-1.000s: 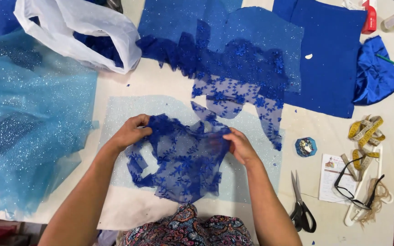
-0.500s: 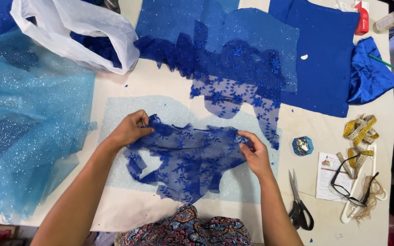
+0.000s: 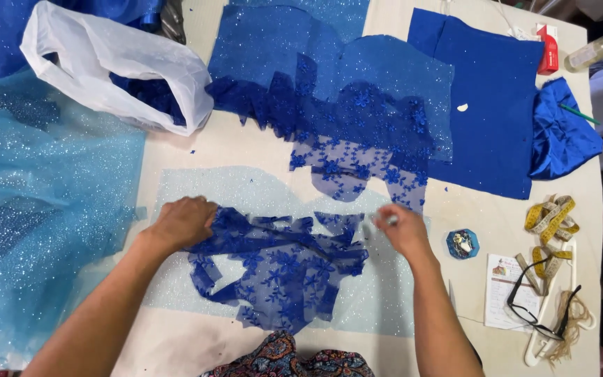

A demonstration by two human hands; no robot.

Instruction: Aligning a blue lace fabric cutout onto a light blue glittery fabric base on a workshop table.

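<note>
At the lower centre of the frame, my left hand grips the blue lace piece while my right hand pinches its far edge, so I judge even, gentle tension best.

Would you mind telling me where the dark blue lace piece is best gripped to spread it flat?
Probably at its two upper corners, from either side. The lace piece lies bunched along its top edge; the left hand already pinches the left corner, and the right hand is at the right end.
</note>
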